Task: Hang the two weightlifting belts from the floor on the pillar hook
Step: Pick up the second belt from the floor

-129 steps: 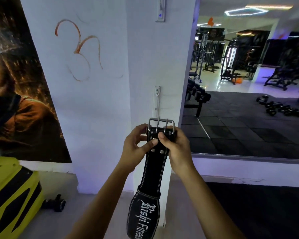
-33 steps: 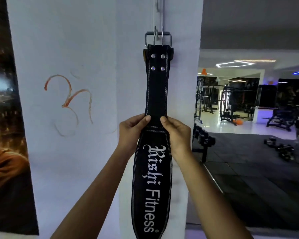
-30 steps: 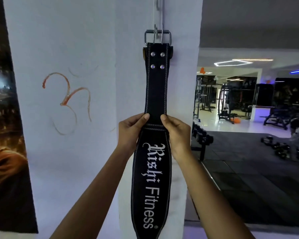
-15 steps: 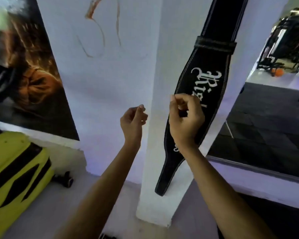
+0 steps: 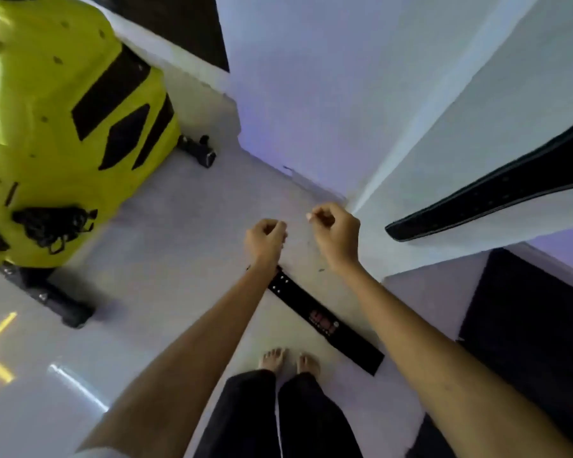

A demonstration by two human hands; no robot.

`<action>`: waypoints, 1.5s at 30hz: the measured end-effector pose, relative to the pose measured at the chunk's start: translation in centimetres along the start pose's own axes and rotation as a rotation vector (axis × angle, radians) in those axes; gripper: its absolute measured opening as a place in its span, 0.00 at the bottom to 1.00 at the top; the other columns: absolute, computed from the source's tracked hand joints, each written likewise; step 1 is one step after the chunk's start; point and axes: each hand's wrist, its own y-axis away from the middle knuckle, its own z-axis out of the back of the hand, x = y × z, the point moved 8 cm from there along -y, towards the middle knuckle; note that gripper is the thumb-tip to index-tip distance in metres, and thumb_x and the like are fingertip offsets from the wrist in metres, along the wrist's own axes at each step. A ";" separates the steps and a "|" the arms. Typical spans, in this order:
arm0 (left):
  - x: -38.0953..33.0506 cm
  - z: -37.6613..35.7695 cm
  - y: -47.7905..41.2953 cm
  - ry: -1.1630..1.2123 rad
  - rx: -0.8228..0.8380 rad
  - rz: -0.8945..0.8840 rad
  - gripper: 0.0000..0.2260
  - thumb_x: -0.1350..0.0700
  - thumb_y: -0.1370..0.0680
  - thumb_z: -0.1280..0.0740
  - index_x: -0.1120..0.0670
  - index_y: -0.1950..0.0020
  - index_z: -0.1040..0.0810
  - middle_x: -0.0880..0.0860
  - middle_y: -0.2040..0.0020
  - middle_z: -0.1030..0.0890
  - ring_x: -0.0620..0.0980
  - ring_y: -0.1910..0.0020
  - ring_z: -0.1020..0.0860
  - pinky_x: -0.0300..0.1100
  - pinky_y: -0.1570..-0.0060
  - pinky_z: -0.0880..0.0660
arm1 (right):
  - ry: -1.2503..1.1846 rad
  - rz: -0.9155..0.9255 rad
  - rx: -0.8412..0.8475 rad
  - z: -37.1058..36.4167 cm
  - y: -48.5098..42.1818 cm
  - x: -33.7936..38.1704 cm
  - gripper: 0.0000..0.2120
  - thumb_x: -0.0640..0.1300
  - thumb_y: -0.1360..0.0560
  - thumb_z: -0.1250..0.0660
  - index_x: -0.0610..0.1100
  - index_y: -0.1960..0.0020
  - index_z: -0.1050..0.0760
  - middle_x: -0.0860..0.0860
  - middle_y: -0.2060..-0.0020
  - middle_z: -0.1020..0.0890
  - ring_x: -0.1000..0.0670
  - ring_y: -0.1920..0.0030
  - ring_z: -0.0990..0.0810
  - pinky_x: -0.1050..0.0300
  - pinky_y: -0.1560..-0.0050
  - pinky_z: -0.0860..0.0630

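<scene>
One black weightlifting belt (image 5: pixel 497 190) hangs down the white pillar (image 5: pixel 460 104); only its lower tip shows at the right, and the hook is out of view. A second black belt (image 5: pixel 325 320) lies flat on the pale floor in front of my bare feet, its riveted end partly hidden under my left wrist. My left hand (image 5: pixel 265 241) hovers above that end, fingers curled in, holding nothing. My right hand (image 5: pixel 336 238) is beside it, nearer the pillar's base, also loosely curled and empty.
A big yellow and black machine body (image 5: pixel 63 120) fills the upper left, with dark feet (image 5: pixel 197 150) on the floor. A black rubber mat (image 5: pixel 530 332) lies at the right. My dark trouser legs (image 5: pixel 278 414) stand at the bottom.
Both hands let go of the first belt, which stays hanging on the pillar. The view has swung down to the floor, and the second belt has come into sight below my hands.
</scene>
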 end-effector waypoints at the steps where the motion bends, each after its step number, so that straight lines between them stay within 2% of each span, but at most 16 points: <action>1: 2.9 0.3 -1.1 -0.017 -0.024 0.049 0.09 0.58 0.28 0.31 0.51 0.68 0.22 0.53 0.72 0.22 0.52 0.70 0.24 0.49 0.64 0.25 | 0.022 -0.036 0.049 -2.3 0.4 -2.8 0.04 0.37 0.28 0.27 0.36 0.56 0.19 0.49 0.63 0.17 0.52 0.62 0.21 0.79 0.61 0.32; 3: 8.3 0.8 -3.3 -0.053 -0.076 0.133 0.09 0.60 0.27 0.31 0.52 0.67 0.22 0.53 0.71 0.22 0.52 0.70 0.24 0.49 0.64 0.24 | 0.067 -0.092 0.144 -6.6 1.3 -8.3 0.03 0.36 0.28 0.27 0.36 0.57 0.19 0.48 0.64 0.18 0.51 0.62 0.21 0.75 0.62 0.31; 6: 17.3 0.8 -6.9 -0.081 -0.141 0.254 0.06 0.59 0.25 0.30 0.55 0.63 0.21 0.55 0.68 0.20 0.52 0.68 0.22 0.52 0.57 0.19 | 0.134 -0.174 0.254 -12.4 2.4 -17.2 0.03 0.37 0.28 0.27 0.36 0.58 0.20 0.43 0.62 0.15 0.50 0.62 0.21 0.59 0.58 0.24; 8: 23.4 0.2 -9.7 -0.109 -0.156 0.312 0.07 0.58 0.25 0.30 0.53 0.64 0.21 0.56 0.68 0.19 0.53 0.67 0.21 0.53 0.56 0.18 | 0.170 -0.244 0.303 -16.0 2.8 -23.5 0.03 0.37 0.28 0.27 0.37 0.57 0.19 0.42 0.61 0.14 0.49 0.62 0.20 0.54 0.56 0.22; 13: 39.1 -2.2 -16.0 -0.095 -0.202 0.487 0.06 0.59 0.25 0.29 0.56 0.63 0.20 0.59 0.63 0.18 0.53 0.67 0.20 0.51 0.56 0.16 | 0.236 -0.435 0.422 -24.5 4.4 -39.9 0.05 0.38 0.27 0.27 0.37 0.52 0.18 0.42 0.56 0.14 0.47 0.58 0.18 0.60 0.55 0.25; 18: 54.1 -4.0 -22.0 -0.041 -0.254 0.664 0.09 0.58 0.26 0.28 0.59 0.66 0.21 0.56 0.67 0.21 0.51 0.70 0.23 0.52 0.52 0.17 | 0.268 -0.536 0.505 -31.6 5.3 -54.1 0.13 0.40 0.26 0.27 0.34 0.44 0.21 0.40 0.48 0.17 0.44 0.49 0.19 0.61 0.52 0.29; 21: 60.4 -6.5 -25.1 0.026 -0.184 0.721 0.06 0.57 0.25 0.28 0.60 0.55 0.20 0.56 0.58 0.20 0.50 0.63 0.23 0.52 0.46 0.19 | 0.321 -0.588 0.538 -34.8 4.7 -61.5 0.24 0.43 0.28 0.27 0.37 0.35 0.26 0.41 0.41 0.20 0.39 0.37 0.24 0.52 0.41 0.25; 24: 64.2 -9.2 -27.6 0.174 -0.114 0.758 0.17 0.58 0.25 0.28 0.62 0.38 0.22 0.61 0.41 0.21 0.54 0.48 0.23 0.49 0.45 0.21 | 0.526 -0.527 0.587 -36.7 2.8 -65.7 0.30 0.49 0.28 0.26 0.42 0.31 0.32 0.42 0.33 0.28 0.37 0.32 0.34 0.41 0.38 0.27; 26: 65.0 -10.0 -28.4 0.232 -0.120 0.756 0.15 0.58 0.25 0.28 0.62 0.40 0.21 0.61 0.44 0.19 0.54 0.50 0.22 0.47 0.47 0.21 | 0.633 -0.523 0.590 -37.3 1.6 -66.8 0.32 0.54 0.28 0.27 0.45 0.29 0.34 0.43 0.31 0.32 0.38 0.30 0.36 0.38 0.37 0.30; 28: 64.9 -10.4 -28.2 0.292 -0.102 0.776 0.12 0.56 0.24 0.28 0.61 0.45 0.21 0.58 0.49 0.20 0.54 0.52 0.22 0.48 0.47 0.23 | 0.627 -0.587 0.625 -37.4 1.3 -66.8 0.31 0.61 0.32 0.27 0.47 0.35 0.26 0.43 0.36 0.26 0.39 0.32 0.32 0.39 0.36 0.30; 30: 64.1 -10.2 -27.2 0.397 -0.105 0.770 0.13 0.55 0.23 0.29 0.61 0.42 0.22 0.57 0.47 0.19 0.54 0.50 0.20 0.48 0.48 0.22 | 0.418 -0.661 0.676 -37.6 1.7 -66.1 0.27 0.63 0.36 0.25 0.43 0.48 0.18 0.42 0.45 0.18 0.39 0.40 0.22 0.41 0.40 0.24; 33: 60.0 -9.1 -25.1 0.560 -0.133 0.716 0.15 0.54 0.22 0.31 0.61 0.38 0.23 0.58 0.45 0.18 0.56 0.48 0.18 0.49 0.50 0.20 | 0.146 -0.649 0.686 -35.5 1.8 -60.4 0.22 0.54 0.29 0.25 0.33 0.61 0.21 0.39 0.60 0.15 0.41 0.59 0.15 0.49 0.54 0.18; 35: 55.5 -7.7 -23.3 0.602 -0.131 0.681 0.14 0.54 0.22 0.31 0.62 0.40 0.22 0.58 0.47 0.17 0.57 0.49 0.18 0.50 0.49 0.20 | 0.084 -0.616 0.700 -33.3 1.6 -54.8 0.20 0.52 0.26 0.28 0.40 0.69 0.27 0.44 0.69 0.22 0.47 0.67 0.21 0.56 0.63 0.28; 37: 50.4 -6.3 -21.2 0.607 -0.110 0.672 0.15 0.55 0.23 0.30 0.63 0.41 0.21 0.60 0.46 0.16 0.58 0.49 0.16 0.51 0.48 0.20 | 0.049 -0.605 0.716 -30.7 1.8 -48.4 0.18 0.49 0.25 0.29 0.44 0.69 0.28 0.47 0.69 0.23 0.49 0.68 0.23 0.57 0.63 0.30; 40: 41.6 -4.2 -16.1 0.587 -0.044 0.658 0.20 0.55 0.25 0.28 0.64 0.37 0.22 0.62 0.41 0.17 0.59 0.45 0.17 0.51 0.48 0.19 | -0.021 -0.628 0.680 -25.2 2.6 -38.7 0.12 0.47 0.26 0.27 0.39 0.62 0.20 0.44 0.63 0.17 0.47 0.63 0.18 0.55 0.58 0.23; 45: 22.3 -2.0 -5.4 0.405 0.168 0.450 0.14 0.58 0.23 0.31 0.64 0.40 0.21 0.62 0.46 0.16 0.59 0.48 0.17 0.53 0.47 0.19 | -0.157 -0.737 0.593 -13.6 4.6 -22.1 0.19 0.54 0.29 0.26 0.37 0.50 0.17 0.42 0.55 0.13 0.43 0.55 0.13 0.49 0.49 0.18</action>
